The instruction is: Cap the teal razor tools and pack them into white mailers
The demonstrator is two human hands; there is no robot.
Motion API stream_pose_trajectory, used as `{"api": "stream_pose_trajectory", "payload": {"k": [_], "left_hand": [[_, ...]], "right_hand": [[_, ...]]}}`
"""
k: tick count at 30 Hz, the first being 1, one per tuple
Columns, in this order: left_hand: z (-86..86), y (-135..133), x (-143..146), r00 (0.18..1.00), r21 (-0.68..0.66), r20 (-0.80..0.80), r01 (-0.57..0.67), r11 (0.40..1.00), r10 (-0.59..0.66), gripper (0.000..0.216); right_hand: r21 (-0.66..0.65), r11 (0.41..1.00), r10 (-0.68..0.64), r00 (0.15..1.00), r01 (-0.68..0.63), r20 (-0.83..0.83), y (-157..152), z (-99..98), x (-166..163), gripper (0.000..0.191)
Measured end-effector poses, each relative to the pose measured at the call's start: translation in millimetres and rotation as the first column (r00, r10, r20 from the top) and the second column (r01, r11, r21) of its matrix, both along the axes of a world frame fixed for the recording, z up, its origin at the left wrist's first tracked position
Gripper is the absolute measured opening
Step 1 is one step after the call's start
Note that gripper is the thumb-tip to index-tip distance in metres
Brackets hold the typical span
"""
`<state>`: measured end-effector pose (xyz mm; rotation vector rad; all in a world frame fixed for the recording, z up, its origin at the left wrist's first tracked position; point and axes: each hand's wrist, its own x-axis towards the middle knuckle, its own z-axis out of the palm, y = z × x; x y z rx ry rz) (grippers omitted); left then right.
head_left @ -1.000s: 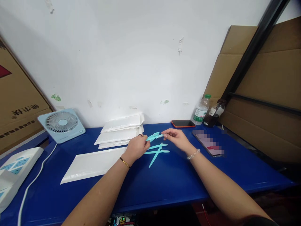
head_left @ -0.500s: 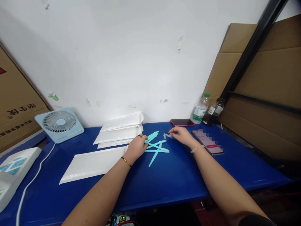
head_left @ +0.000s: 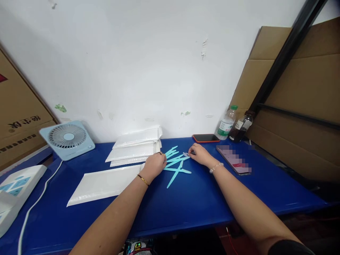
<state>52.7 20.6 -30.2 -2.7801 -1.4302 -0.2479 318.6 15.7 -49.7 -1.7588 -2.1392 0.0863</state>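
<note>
On the blue tabletop lie several slim turquoise plastic sticks (head_left: 177,170), crossing one another in a loose pile. My left hand (head_left: 155,166) is closed at the pile's left side, its fingertips pinching some of the sticks and hiding their ends. Beyond the pile's right edge, my right hand (head_left: 199,154) has its fingers bent together at small translucent plastic pieces (head_left: 186,154). The pieces are partly covered by the fingers and lie against the tips of the turquoise sticks. A white padded envelope (head_left: 106,185) lies flat under and beside my left wrist.
More white envelopes (head_left: 135,148) are stacked by the wall. A light blue fan (head_left: 67,139) and a white power strip (head_left: 20,194) stand left. At the right are a red-edged phone (head_left: 206,138), another phone (head_left: 233,160), a water bottle (head_left: 226,124) and a dark bottle (head_left: 241,127).
The upper turquoise sticks have shifted and fanned out by my left hand. My right hand has moved slightly left, bringing the translucent pieces closer to the sticks.
</note>
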Motion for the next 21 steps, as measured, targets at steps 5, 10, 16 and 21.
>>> {"api": "stream_pose_trajectory", "payload": {"k": [5,10,16,21], "left_hand": [[0.7,-2.7,2.0,0.997,0.056,-0.08,0.024,0.998,-0.02,0.018],[2.7,-3.3,1.2,0.999,0.029,-0.035,0.033,0.999,-0.032,0.017],[-1.4,-0.1,-10.3,0.971,-0.149,0.231,0.103,0.983,-0.067,0.017],[-2.0,5.1,-22.6,0.883,-0.389,0.469,0.225,0.893,-0.018,0.033]], "right_hand": [[0.048,0.999,0.013,0.999,-0.015,0.042,-6.0,5.6,2.0,0.012],[0.015,1.0,-0.002,0.919,0.008,-0.394,-8.9,10.1,2.0,0.012],[-0.047,0.997,0.004,0.636,-0.064,-0.772,-11.0,13.0,-1.7,0.02],[-0.082,0.98,0.015,0.483,-0.18,-0.876,-11.6,12.2,-2.7,0.028]]}}
